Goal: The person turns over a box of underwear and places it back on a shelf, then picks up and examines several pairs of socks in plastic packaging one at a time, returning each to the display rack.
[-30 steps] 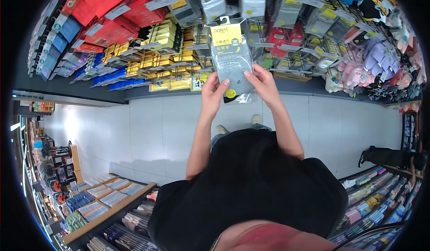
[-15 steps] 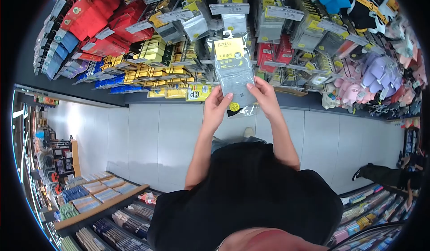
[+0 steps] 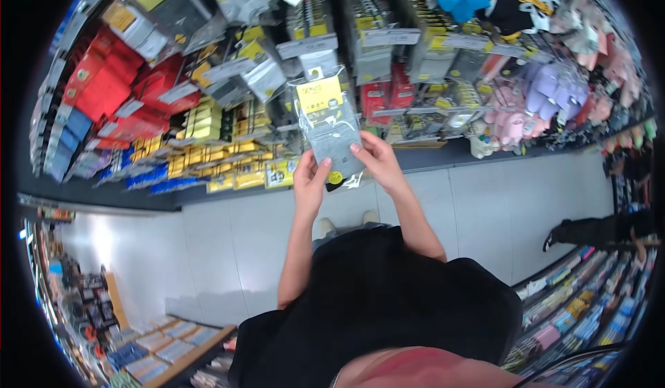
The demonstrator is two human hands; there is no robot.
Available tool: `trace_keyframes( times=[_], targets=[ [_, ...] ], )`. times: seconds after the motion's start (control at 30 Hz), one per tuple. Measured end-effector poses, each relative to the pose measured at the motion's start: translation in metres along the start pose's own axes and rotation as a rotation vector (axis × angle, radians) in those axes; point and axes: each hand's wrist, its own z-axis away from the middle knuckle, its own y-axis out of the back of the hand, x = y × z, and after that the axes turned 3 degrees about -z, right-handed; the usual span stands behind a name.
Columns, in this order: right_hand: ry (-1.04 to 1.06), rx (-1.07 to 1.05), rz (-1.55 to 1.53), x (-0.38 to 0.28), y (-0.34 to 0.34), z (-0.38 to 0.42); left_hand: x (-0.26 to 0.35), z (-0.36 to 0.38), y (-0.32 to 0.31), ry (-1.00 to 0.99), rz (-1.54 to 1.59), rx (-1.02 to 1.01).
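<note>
A clear plastic package of grey socks with a yellow label at its top is held up in front of the hanging racks. My left hand grips its lower left edge, the thumb lying on the front. On the lower right edge, my right hand holds it the same way, thumb on the front and fingers partly hidden behind. The package's upper end overlaps a price tag strip and other hanging sock packs.
Red packages hang at the left, yellow ones lower down. Purple and pink items hang at the right. Another person's dark-clothed leg shows at the far right. Low shelves of packaged goods stand behind me.
The view has shifted, so the racks, package and hands sit differently in it. Both hands still hold the package, now further left in the picture. Both my shoes now show.
</note>
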Motion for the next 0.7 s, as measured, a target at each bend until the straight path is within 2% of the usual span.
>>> trace_keyframes(
  times=[0.2,0.27,0.33,0.4,0.43,0.53,0.57,0.63,0.7],
  targets=[
    [0.111,0.13,0.063,-0.009,-0.001,0.002,0.004,-0.015,-0.009,-0.058,0.043,-0.068],
    [0.189,0.233,0.21,-0.008,0.002,0.005,0.002,-0.019,-0.009,-0.076,0.057,-0.083],
    [0.224,0.294,0.23,-0.012,-0.002,0.008,0.0,-0.023,-0.007,-0.088,0.061,-0.09],
    [0.307,0.356,0.3,-0.01,-0.006,0.007,-0.004,-0.026,-0.002,-0.165,-0.039,-0.067],
    [0.298,0.364,0.297,-0.007,-0.008,0.008,-0.003,-0.025,-0.002,-0.154,-0.041,-0.07],
    [0.245,0.213,0.279,-0.007,-0.022,0.009,-0.001,-0.023,-0.004,-0.229,-0.146,-0.018],
    [0.233,0.224,0.279,-0.008,-0.03,0.008,0.003,-0.023,-0.005,-0.214,-0.144,-0.022],
    [0.257,0.211,0.243,-0.007,-0.044,0.008,0.019,-0.022,-0.007,-0.428,-0.389,-0.095],
    [0.229,0.245,0.234,0.003,-0.041,0.007,0.025,-0.019,-0.004,-0.4,-0.442,-0.115]
  ],
)
